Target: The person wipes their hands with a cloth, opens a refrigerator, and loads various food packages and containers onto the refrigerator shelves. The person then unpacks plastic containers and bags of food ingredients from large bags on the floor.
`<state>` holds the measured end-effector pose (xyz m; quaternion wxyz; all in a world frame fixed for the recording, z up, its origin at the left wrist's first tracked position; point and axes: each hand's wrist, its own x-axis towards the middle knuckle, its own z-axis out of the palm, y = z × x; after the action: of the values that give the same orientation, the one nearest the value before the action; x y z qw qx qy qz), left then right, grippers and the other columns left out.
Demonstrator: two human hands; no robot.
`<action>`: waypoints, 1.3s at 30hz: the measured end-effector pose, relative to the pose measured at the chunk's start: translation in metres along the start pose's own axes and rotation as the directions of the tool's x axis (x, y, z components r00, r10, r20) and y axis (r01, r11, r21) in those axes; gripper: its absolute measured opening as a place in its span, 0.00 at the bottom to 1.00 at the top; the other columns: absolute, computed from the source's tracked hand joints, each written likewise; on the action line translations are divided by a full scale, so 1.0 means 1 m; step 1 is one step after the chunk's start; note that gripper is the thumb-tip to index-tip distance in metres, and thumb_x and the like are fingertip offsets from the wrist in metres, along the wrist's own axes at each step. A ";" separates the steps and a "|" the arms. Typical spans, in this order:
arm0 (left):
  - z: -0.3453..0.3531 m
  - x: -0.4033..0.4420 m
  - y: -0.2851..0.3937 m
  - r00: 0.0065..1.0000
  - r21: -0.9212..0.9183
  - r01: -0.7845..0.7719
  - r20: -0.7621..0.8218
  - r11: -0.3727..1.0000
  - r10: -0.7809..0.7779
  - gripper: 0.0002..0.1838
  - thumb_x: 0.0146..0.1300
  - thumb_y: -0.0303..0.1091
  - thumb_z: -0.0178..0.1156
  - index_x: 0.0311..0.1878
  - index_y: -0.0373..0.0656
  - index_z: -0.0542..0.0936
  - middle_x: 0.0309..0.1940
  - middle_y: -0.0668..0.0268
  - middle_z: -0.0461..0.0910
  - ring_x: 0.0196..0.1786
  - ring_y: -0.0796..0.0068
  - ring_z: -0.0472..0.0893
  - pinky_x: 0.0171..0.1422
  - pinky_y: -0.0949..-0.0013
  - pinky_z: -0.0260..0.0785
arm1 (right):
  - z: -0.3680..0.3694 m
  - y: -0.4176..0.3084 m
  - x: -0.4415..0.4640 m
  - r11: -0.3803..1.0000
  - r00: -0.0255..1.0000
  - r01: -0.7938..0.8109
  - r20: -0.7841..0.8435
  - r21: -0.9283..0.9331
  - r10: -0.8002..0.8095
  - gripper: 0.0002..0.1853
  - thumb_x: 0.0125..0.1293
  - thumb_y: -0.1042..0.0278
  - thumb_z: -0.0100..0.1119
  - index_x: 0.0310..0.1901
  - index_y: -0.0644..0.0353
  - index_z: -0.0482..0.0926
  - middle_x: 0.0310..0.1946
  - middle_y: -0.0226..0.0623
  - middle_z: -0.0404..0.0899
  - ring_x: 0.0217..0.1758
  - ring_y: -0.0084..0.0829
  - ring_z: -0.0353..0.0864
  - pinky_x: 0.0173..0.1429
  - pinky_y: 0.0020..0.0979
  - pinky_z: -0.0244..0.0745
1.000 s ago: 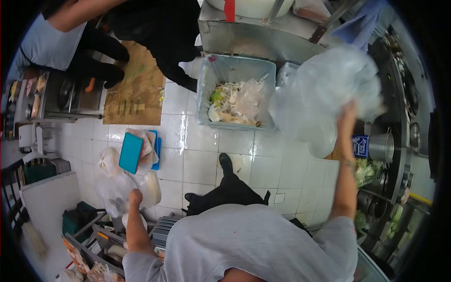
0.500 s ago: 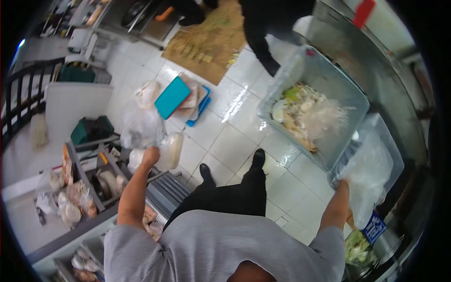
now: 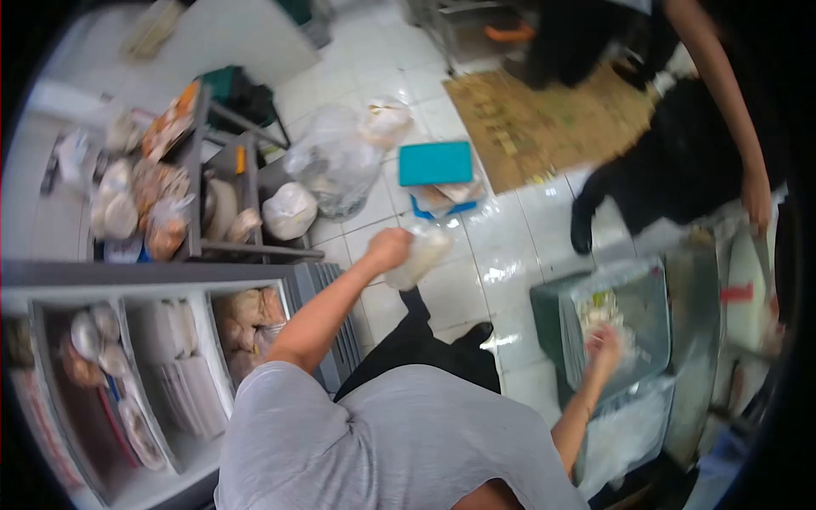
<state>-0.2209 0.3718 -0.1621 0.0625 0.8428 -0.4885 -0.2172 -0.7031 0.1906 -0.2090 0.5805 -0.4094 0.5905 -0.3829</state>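
My left hand point(image 3: 390, 249) is closed round the top of a clear plastic bag point(image 3: 423, 257) with something whitish inside. It hangs above the tiled floor, between my body and a stack with a teal lid point(image 3: 435, 163) on top. My right hand point(image 3: 603, 347) reaches over a large plastic bin point(image 3: 650, 319) that holds food scraps and clear plastic. Motion smears its fingers, so whether it grips anything is unclear. Beside that bin, nearer to me, stands a translucent tub point(image 3: 629, 429) with clear plastic in it.
Another person's arm point(image 3: 731, 110) reaches down at upper right, near a brown floor mat point(image 3: 544, 127). Several bagged foods lie around a grey cart point(image 3: 200, 170). A white bag point(image 3: 290, 210) and clear plastic bags point(image 3: 336, 161) are beyond. A compartmented unit point(image 3: 174, 459) is lower left.
My view has turned, bringing the compartmented unit further into sight. My right hand has moved from the tub of clear plastic to over the scrap bin. The left still holds its bag.
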 end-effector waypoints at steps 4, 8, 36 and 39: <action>-0.071 -0.037 0.026 0.995 0.012 -0.091 -0.029 0.996 0.091 0.07 0.43 0.29 0.51 0.27 0.43 0.77 0.27 0.55 0.77 0.35 0.55 0.78 0.36 0.56 0.70 | 0.252 -0.034 -0.031 0.671 0.221 -0.677 0.786 -0.303 0.578 0.40 0.55 0.31 0.43 0.58 0.59 0.60 0.47 0.48 0.73 0.47 0.41 0.75 0.46 0.44 0.74; -0.114 -0.078 0.015 0.953 -0.063 -0.298 -0.077 0.953 0.293 0.08 0.41 0.27 0.55 0.29 0.44 0.76 0.28 0.58 0.76 0.32 0.56 0.77 0.33 0.57 0.69 | 0.381 -0.025 -0.085 0.694 0.156 -0.709 0.929 -0.131 0.334 0.35 0.52 0.47 0.53 0.57 0.63 0.63 0.49 0.47 0.72 0.52 0.43 0.72 0.56 0.44 0.67; -0.054 -0.237 0.044 -0.103 -0.705 -0.704 -0.024 0.090 -0.994 0.35 0.50 0.36 0.64 0.58 0.35 0.59 0.50 0.57 0.69 0.53 0.70 0.69 0.54 0.68 0.64 | 0.548 -0.041 -0.245 0.594 -0.716 0.241 0.273 -0.767 0.643 0.24 0.57 0.61 0.53 0.51 0.68 0.68 0.46 0.45 0.73 0.47 0.38 0.75 0.52 0.38 0.71; -0.012 -0.247 0.057 -0.191 -0.619 -0.779 0.084 0.099 -0.978 0.34 0.50 0.33 0.63 0.58 0.36 0.58 0.50 0.57 0.69 0.52 0.68 0.70 0.55 0.67 0.64 | 0.534 -0.013 -0.277 0.505 -0.700 0.423 0.081 -0.752 0.709 0.24 0.57 0.60 0.53 0.52 0.69 0.67 0.46 0.45 0.74 0.46 0.37 0.76 0.50 0.36 0.72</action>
<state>-0.3668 0.5511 -0.0581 0.8165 0.4046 0.3256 0.2520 -0.1712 0.4548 -0.1111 0.6157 -0.3801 -0.0973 0.6833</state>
